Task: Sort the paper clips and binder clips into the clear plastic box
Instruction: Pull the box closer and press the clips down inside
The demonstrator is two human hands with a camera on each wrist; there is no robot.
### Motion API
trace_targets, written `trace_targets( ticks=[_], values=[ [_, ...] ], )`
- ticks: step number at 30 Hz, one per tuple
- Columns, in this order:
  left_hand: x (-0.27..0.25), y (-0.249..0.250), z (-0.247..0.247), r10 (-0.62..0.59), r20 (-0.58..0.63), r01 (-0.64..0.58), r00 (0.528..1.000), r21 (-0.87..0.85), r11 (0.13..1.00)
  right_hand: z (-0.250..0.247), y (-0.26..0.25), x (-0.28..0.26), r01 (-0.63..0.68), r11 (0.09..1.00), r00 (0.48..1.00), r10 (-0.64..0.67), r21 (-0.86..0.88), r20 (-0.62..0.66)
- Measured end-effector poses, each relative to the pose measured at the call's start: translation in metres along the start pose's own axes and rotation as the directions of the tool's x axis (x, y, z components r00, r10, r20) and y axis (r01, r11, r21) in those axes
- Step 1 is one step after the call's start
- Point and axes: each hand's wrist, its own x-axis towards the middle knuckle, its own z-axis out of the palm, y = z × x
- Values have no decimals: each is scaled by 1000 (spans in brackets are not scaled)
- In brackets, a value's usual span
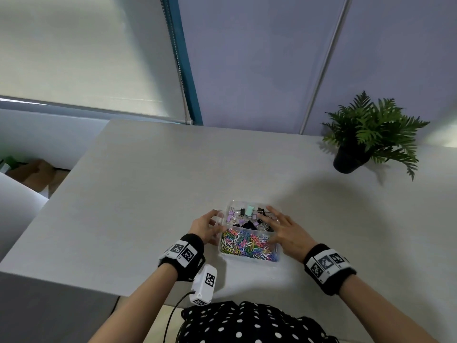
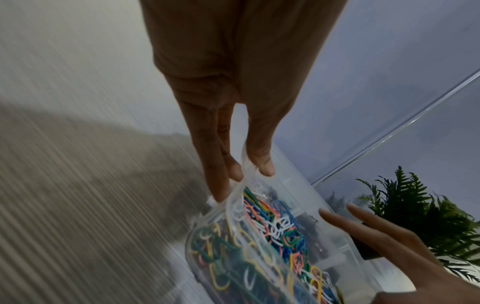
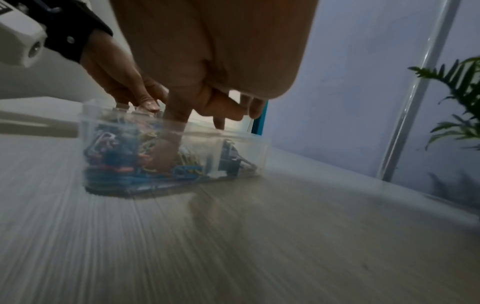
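A clear plastic box [image 1: 249, 260] stands on the grey table near the front edge. Its near compartment holds several coloured paper clips [image 1: 247, 245]. Its far compartment holds black, purple and mint binder clips [image 1: 247, 216]. My left hand [image 1: 215, 225] pinches the box's left wall [image 2: 235, 197], thumb [image 2: 262, 162] inside and fingers [image 2: 221, 176] outside. My right hand [image 1: 279, 226] lies spread over the box's right side with straight fingers. In the right wrist view its thumb [image 3: 166, 148] dips among the paper clips [image 3: 116, 160].
A potted fern [image 1: 371, 137] stands at the table's back right. The table [image 1: 148, 181] ends at a left edge with a drop to the floor. Walls run behind it.
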Motion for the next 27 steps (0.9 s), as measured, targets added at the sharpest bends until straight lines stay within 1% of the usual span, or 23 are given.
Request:
trace_targets(
  ticks=[2,4,6,8,9,12,15,18,19,23,25,27],
  values=[
    [0,0,-1,7,-9,-6,1000,18,1000,0,-5,6,16,999,998,-18,52,56],
    [2,-1,0,16,-22,-15,1000,34,999,0,-8,14,33,996,998,-37,89,50],
    [1,-1,0,11,-26,-10,1000,33,999,-1,-8,18,24,993,997,-33,119,76],
    [0,1,0,4,-24,-3,1000,31,1000,-5,-2,20,-9,990,998,0,143,61],
    [0,2,0,2,-23,-1,1000,32,999,-9,1,21,-11,988,1000,6,154,29],
    [0,1,1,-6,-18,7,1000,26,1000,-14,-1,27,52,987,996,-40,151,-81],
    [3,0,1,-7,-20,7,1000,11,1000,-6,-18,31,110,985,994,-107,135,-32],
    [5,-1,2,-10,-26,11,1000,18,1000,8,-28,22,214,976,975,-211,47,-65],
    [5,-1,3,-16,-26,16,1000,11,1000,11,-27,16,222,975,973,-219,29,-67],
    [6,-2,3,-32,-14,32,999,-19,999,17,-9,-5,170,985,985,-170,13,-9],
    [7,-3,2,-36,-15,36,999,-26,999,15,-5,-7,140,990,990,-140,13,-15],
    [8,-5,2,-37,-13,37,999,-24,999,8,-12,1,122,990,992,-119,73,-41]
  ],
)
